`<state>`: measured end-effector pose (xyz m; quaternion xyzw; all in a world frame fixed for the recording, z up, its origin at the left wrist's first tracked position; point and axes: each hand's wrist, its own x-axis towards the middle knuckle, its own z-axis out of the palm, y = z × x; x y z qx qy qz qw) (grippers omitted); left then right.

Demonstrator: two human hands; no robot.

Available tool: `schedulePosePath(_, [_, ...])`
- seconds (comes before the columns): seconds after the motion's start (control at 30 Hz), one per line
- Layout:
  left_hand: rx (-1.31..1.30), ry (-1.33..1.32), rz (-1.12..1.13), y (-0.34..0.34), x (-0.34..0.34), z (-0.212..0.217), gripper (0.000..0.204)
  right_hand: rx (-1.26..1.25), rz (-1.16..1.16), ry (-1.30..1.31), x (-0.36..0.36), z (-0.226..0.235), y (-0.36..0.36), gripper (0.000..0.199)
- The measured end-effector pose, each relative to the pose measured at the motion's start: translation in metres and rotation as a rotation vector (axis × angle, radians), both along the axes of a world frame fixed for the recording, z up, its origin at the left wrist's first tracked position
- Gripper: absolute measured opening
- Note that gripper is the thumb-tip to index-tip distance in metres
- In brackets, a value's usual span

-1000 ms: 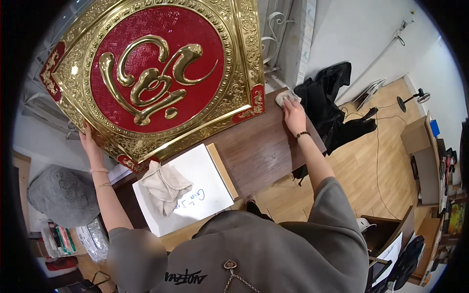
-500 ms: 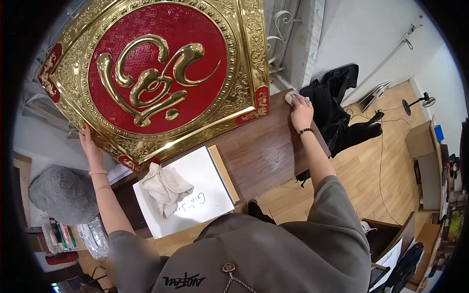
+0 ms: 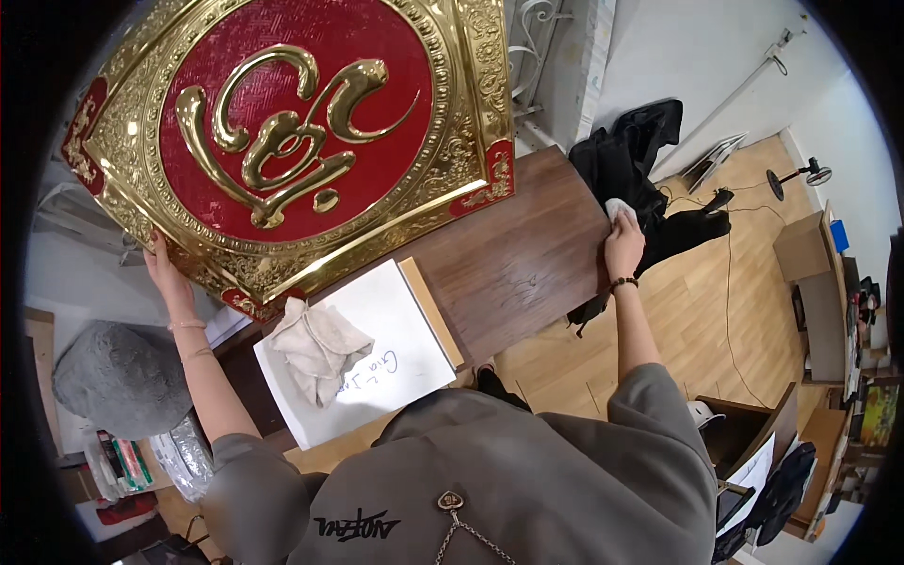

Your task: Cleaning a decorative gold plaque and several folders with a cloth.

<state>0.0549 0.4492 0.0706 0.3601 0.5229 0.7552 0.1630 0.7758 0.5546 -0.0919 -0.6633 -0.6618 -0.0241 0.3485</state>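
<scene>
A large plaque with a shiny gold carved frame (image 3: 476,94) and a red centre with raised gold lettering stands tilted at the upper left, its lower edge on a brown wooden tabletop (image 3: 527,254). My left hand (image 3: 170,281) grips the plaque's lower left edge; part of the fingers is hidden there. At the table's right end, my right hand (image 3: 624,250) is closed on a small whitish cloth (image 3: 619,209). A second, beige cloth (image 3: 318,348) lies crumpled on a white sheet (image 3: 405,315) with handwriting, left of centre.
Black bags or fabric (image 3: 650,155) lie just past the table's right end. A grey furry object (image 3: 118,381) is at the left. Cardboard boxes (image 3: 805,247), a small black fan (image 3: 800,177) and an open wooden drawer or cabinet (image 3: 753,424) are at the right. A cable crosses the wooden floor.
My right hand has moved right and nearer with the small cloth, from the far right corner to the table's right edge. My left hand keeps its place on the plaque.
</scene>
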Motion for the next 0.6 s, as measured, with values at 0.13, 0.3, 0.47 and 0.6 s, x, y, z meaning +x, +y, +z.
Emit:
schedulePosePath(0.13, [0.018, 0.01, 0.001, -0.003, 0.002, 0.003, 0.033, 0.1, 0.006, -0.197, -0.082, 0.001, -0.037, 0.037])
schedulePosePath(0.3, [-0.114, 0.071, 0.132, -0.01, 0.007, 0.008, 0.022, -0.123, 0.632, -0.066, -0.161, 0.013, -0.165, 0.049])
schedulePosePath(0.47, [-0.144, 0.318, 0.184, -0.045, 0.024, 0.037, 0.055, -0.108, 0.469, -0.285, -0.085, 0.028, -0.161, 0.054])
schedulePosePath(0.6, [-0.023, 0.197, 0.038, -0.131, 0.082, 0.044, 0.047, -0.027, 0.239, -0.104, -0.056, 0.006, -0.113, 0.04])
